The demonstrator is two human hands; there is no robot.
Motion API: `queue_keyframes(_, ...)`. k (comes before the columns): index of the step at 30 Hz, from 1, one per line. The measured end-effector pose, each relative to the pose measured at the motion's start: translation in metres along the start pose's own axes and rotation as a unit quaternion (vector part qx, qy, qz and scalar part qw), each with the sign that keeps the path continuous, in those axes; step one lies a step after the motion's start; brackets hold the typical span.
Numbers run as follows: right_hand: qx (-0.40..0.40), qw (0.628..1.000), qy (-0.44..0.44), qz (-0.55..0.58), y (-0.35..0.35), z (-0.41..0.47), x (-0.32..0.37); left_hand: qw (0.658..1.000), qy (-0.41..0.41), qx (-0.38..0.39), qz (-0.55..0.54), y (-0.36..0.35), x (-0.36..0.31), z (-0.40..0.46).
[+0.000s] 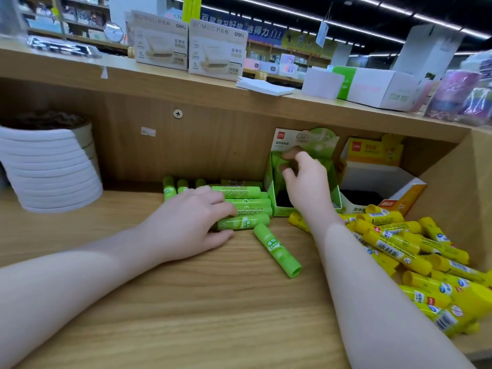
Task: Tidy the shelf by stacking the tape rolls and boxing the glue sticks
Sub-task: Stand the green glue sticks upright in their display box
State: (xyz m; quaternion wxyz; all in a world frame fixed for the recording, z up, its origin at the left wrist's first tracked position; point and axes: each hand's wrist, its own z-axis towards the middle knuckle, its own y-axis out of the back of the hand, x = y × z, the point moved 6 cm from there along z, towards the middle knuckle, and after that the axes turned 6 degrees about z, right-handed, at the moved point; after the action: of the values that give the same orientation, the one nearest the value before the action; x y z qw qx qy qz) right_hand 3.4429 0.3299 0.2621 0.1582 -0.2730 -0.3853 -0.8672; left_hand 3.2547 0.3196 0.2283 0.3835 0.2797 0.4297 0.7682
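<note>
A pile of green glue sticks (247,202) lies at the back of the wooden shelf. My left hand (183,222) rests on the pile, fingers and thumb closed around the front stick (245,222). One loose green stick (277,249) lies just in front. The open green display box (274,201) stands to the right. My right hand (306,182) reaches into it, fingertips pinching a green stick (278,165) standing at its left side. A tall stack of white tape rolls (50,166) stands at the far left.
Several yellow glue sticks (394,243) lie heaped at the right, in front of an open yellow and white box (410,193). The upper shelf (159,75) carries hole-punch boxes (217,50), paper pads and a white and green carton (378,89).
</note>
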Motion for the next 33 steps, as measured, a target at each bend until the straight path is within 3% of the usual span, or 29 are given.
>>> queue_keyframes(7, 0.024, 0.995, 0.017, -0.09, 0.003, -0.002, 0.012, 1.0, 0.026, -0.013, 0.004, -0.002, 0.002, 0.0)
queue_keyframes(11, 0.014, 0.998, 0.059, 0.027, 0.016, -0.008, 0.019, 0.999, 0.025, -0.022, 0.037, 0.009, 0.0, 0.0)
queue_keyframes(16, 0.264, 0.953, 0.15, -0.008, -0.02, -0.028, 0.042, 0.994, 0.084, -0.073, 0.003, 0.024, 0.004, 0.002)
queue_keyframes(19, 0.28, 0.946, 0.163, 0.009, -0.025, -0.03, 0.045, 0.98, 0.145, -0.118, -0.075, 0.023, 0.013, -0.001)
queue_keyframes(24, 0.318, 0.937, 0.129, 0.065, -0.019, -0.029, 0.039, 0.959, 0.167, -0.136, -0.187, 0.022, 0.013, -0.006)
queue_keyframes(26, 0.3, 0.939, 0.095, 0.137, -0.006, -0.024, 0.035, 0.955, 0.169, -0.132, -0.203, 0.019, 0.014, -0.007)
queue_keyframes(29, 0.166, 0.959, 0.027, 0.228, 0.019, -0.008, 0.019, 0.96, 0.139, -0.138, -0.201, 0.018, 0.01, -0.007)
queue_keyframes(31, 0.047, 0.98, 0.004, 0.193, 0.036, 0.0, 0.005, 0.974, 0.073, -0.118, -0.182, 0.02, 0.001, -0.006)
queue_keyframes(33, -0.048, 0.994, 0.004, 0.094, 0.049, 0.004, -0.004, 0.987, -0.046, -0.052, -0.142, 0.016, -0.016, -0.005)
